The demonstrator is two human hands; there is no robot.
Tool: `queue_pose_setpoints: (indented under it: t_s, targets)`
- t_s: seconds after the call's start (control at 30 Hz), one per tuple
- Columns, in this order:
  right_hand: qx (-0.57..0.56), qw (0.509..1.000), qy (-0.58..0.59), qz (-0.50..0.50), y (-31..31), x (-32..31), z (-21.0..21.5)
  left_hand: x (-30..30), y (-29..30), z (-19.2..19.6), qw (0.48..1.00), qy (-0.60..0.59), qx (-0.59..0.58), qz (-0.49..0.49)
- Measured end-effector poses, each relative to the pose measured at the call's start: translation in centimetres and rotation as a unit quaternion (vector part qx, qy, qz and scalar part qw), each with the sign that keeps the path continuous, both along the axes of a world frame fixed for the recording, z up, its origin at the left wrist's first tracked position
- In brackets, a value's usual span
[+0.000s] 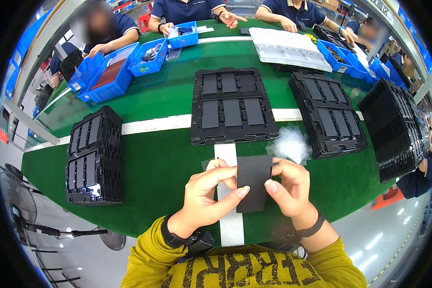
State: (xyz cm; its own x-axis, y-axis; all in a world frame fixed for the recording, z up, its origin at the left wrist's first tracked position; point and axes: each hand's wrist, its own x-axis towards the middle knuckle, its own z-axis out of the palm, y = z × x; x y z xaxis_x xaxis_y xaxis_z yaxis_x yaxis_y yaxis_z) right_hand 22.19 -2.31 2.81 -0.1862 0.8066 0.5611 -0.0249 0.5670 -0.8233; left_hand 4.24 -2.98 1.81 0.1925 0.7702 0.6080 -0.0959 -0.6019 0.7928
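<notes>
A thin black rectangular panel (252, 187) is held upright between my two hands, over the near edge of the green table. My left hand (210, 192) grips its left side, thumb on the face and fingers behind. My right hand (291, 189) pinches its right side in the same way. A small dark tab sticks out at its upper right, by my right fingers. Just beyond my hands lies a black tray (275, 129) with several dark flat panels in its slots. A heap of clear film pieces (290, 145) sits beyond my right hand.
Stacked black trays stand at left (111, 158), right (317, 151) and far right (393, 153). Blue bins (105, 91) and a white tray (288, 45) lie across the green table (153, 168). Several people work along the far side. A fan (21, 201) stands at left.
</notes>
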Motion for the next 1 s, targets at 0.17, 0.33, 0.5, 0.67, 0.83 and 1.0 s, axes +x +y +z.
queue_pose_setpoints:
  t_s: [0.17,0.33,0.5,0.67,0.83,1.0]
  targets:
    - [-0.073,0.995,0.006,-0.063,0.1,0.3,0.0,0.3,-0.1,-0.2,0.996,0.086,0.032,0.019]
    - [-0.129,0.987,-0.012,-0.094,0.0,0.4,0.0,0.7,-0.3,-0.3,0.996,0.064,-0.06,0.002]
    - [-0.219,0.966,0.139,-0.005,0.1,0.5,0.8,0.8,-0.4,-0.8,0.989,-0.054,-0.14,-0.003]
    - [-0.153,0.985,0.08,0.013,0.1,0.8,0.4,0.5,-0.5,0.1,0.988,-0.029,-0.152,-0.013]
    - [-0.103,0.993,0.048,-0.035,0.1,0.1,-0.2,1.6,-0.6,0.7,0.966,-0.077,-0.243,-0.033]
    - [-0.014,0.998,-0.027,-0.056,-0.1,-0.9,0.1,1.9,-0.7,-0.1,0.95,-0.043,-0.293,-0.095]
